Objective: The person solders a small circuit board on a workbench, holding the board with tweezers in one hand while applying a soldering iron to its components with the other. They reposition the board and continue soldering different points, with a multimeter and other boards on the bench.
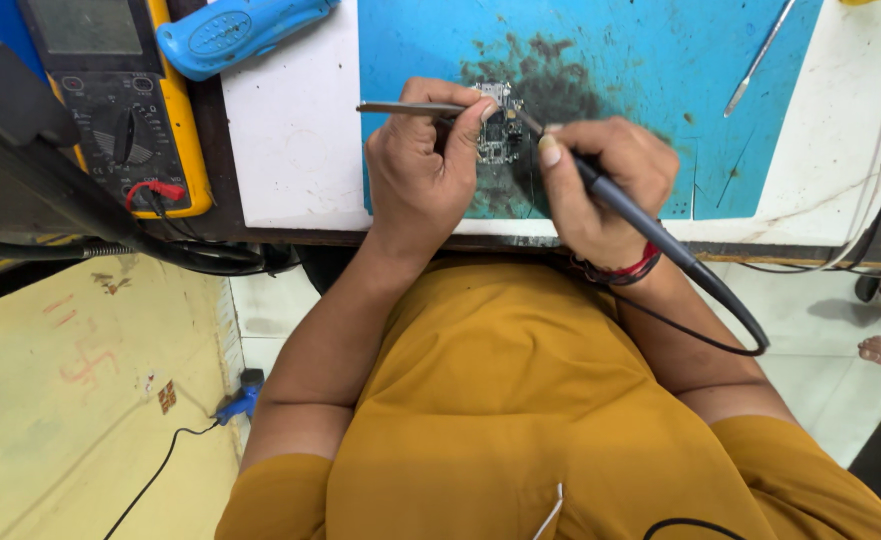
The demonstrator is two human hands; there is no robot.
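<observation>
A: Where's the small circuit board (499,128)?

B: On the blue mat (640,60), in the dark scorched patch, near the bench's near edge. It sits between the two hands, touching or almost touching both.

A: Left hand (422,170)?

B: Fingers curled shut round metal tweezers (410,108). Tweezers lie roughly level, long axis 9 to 3 o'clock, tips ending at the board's upper left corner. I cannot tell whether the tips pinch a part; thumb covers them.

A: Right hand (600,180)?

B: Closed in a pen grip on the soldering iron (650,222). Its axis runs from 4 o'clock at the cord end up to 10 o'clock at the tip. Tip meets the board's right edge, partly hidden by the forefinger.

A: So the board from each grip?

B: From the left grip, at about 2 o'clock, close. From the right grip, at about 10 o'clock, close. Both equally near, by my reading; the two tools converge on the board's upper half from opposite sides.

A: Anything else about?

B: Yellow multimeter (125,100) at 9 o'clock on the bench, well apart. Blue handled tool (235,30) above it. A second thin metal tool (757,58) at 1 o'clock on the mat, untouched.
</observation>
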